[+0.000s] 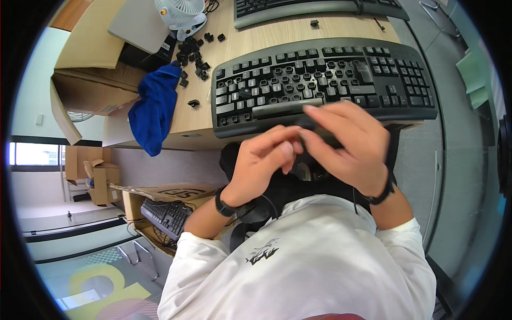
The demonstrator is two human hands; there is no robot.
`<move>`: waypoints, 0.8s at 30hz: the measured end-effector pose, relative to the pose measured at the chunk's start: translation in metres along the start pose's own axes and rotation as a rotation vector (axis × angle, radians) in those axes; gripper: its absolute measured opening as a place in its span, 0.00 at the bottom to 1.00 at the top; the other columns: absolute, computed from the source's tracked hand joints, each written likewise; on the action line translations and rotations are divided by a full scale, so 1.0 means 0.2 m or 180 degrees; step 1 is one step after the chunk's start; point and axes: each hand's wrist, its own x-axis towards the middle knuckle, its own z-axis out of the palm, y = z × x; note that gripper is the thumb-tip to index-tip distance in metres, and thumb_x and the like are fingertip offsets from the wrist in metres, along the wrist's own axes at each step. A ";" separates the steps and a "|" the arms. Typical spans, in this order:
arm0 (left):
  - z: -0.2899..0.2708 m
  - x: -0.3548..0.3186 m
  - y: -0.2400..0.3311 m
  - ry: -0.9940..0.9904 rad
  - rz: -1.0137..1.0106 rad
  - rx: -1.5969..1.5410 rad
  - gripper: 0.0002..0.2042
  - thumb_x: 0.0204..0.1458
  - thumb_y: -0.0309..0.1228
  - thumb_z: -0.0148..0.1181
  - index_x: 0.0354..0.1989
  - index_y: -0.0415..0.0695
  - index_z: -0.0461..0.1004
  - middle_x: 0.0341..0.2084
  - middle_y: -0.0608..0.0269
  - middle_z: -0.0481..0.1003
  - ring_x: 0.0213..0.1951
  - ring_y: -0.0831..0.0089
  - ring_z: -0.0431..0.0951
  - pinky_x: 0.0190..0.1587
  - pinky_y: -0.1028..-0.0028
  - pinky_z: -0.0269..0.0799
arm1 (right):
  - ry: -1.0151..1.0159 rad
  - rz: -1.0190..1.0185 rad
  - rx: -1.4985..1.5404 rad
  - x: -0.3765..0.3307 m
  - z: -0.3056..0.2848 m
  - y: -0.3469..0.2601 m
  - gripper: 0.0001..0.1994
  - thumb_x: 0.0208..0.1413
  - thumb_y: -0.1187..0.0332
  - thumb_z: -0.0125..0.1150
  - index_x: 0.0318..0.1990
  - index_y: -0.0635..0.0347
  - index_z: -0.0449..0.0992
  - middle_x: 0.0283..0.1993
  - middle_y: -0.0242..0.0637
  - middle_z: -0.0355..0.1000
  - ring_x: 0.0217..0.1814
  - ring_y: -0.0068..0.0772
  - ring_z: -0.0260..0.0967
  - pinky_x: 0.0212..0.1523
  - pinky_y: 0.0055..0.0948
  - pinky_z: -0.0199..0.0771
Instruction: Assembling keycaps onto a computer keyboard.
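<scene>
A black keyboard (384,85) lies on the desk, many of its middle keys without caps and their square sockets bare. The long space bar (288,108) is on it. Over its front edge, my right hand (352,144) pinches a small dark piece (306,122), seemingly a black keycap, blurred between thumb and index finger. My left hand (261,162) is beside it, fingers curled and closed, fingertips close to that piece. Whatever the left fingers hold is hidden. Loose black keycaps (189,53) lie in a pile left of the keyboard, with one stray keycap (193,103) nearer the desk's edge.
A second keyboard (304,13) lies farther back. To the left are a blue cloth (154,109) hanging over the desk edge, a small white fan (181,13) and an open cardboard box (90,88). Another box below holds a dark keyboard (166,217) and cables.
</scene>
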 end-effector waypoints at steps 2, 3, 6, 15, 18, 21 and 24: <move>-0.03 -0.05 0.01 -0.0121 -0.0016 -0.0108 0.19 0.68 0.24 0.58 0.67 0.38 0.75 0.41 0.63 0.78 0.36 0.80 0.74 0.39 0.79 0.73 | 0.0148 0.0019 -0.0565 0.00 -0.19 -0.05 0.18 0.46 0.77 0.79 0.48 0.63 0.86 0.39 0.42 0.83 0.30 0.34 0.78 0.33 0.29 0.79; -0.04 -0.08 0.02 -0.0169 -0.0037 0.0033 0.19 0.67 0.23 0.59 0.67 0.38 0.75 0.42 0.62 0.78 0.38 0.80 0.75 0.40 0.79 0.73 | 0.0378 0.0111 -0.0844 0.00 -0.26 -0.03 0.17 0.49 0.77 0.79 0.48 0.64 0.86 0.40 0.40 0.83 0.31 0.31 0.78 0.34 0.28 0.79; -0.05 -0.12 0.06 -0.0133 0.0235 0.0425 0.22 0.63 0.18 0.62 0.67 0.39 0.74 0.42 0.60 0.80 0.40 0.80 0.77 0.42 0.78 0.74 | 0.0190 0.0351 -0.1137 0.04 -0.39 0.09 0.15 0.55 0.80 0.74 0.51 0.66 0.85 0.42 0.42 0.83 0.37 0.32 0.79 0.41 0.26 0.78; 0.10 -0.18 0.30 -0.0834 0.2362 0.0729 0.46 0.49 0.14 0.67 0.67 0.88 0.64 0.32 0.55 0.82 0.21 0.73 0.75 0.22 0.75 0.67 | -0.1260 -0.0471 -0.1491 0.08 -0.21 0.16 0.14 0.51 0.74 0.75 0.47 0.60 0.84 0.43 0.34 0.79 0.42 0.40 0.75 0.42 0.35 0.77; 0.12 -0.26 0.29 -0.0557 0.2639 0.0727 0.44 0.48 0.19 0.68 0.65 0.90 0.65 0.29 0.59 0.82 0.19 0.74 0.74 0.21 0.75 0.65 | -0.1312 -0.0542 -0.1652 0.10 -0.21 0.16 0.14 0.50 0.74 0.76 0.47 0.59 0.85 0.43 0.34 0.79 0.42 0.40 0.75 0.41 0.35 0.77; 0.16 -0.34 0.34 -0.0191 0.1935 0.0727 0.28 0.53 0.32 0.68 0.61 0.79 0.73 0.27 0.61 0.81 0.19 0.73 0.73 0.22 0.75 0.66 | -0.1365 -0.0378 -0.1639 0.09 -0.21 0.16 0.15 0.51 0.74 0.75 0.48 0.58 0.86 0.43 0.34 0.79 0.42 0.38 0.74 0.41 0.34 0.76; 0.11 -0.30 0.51 -0.0356 0.1015 0.0659 0.18 0.54 0.51 0.61 0.51 0.63 0.80 0.25 0.65 0.79 0.19 0.72 0.72 0.23 0.74 0.65 | -0.1395 -0.0333 -0.1614 0.09 -0.19 0.17 0.15 0.52 0.74 0.75 0.49 0.58 0.87 0.43 0.35 0.78 0.42 0.38 0.74 0.41 0.33 0.75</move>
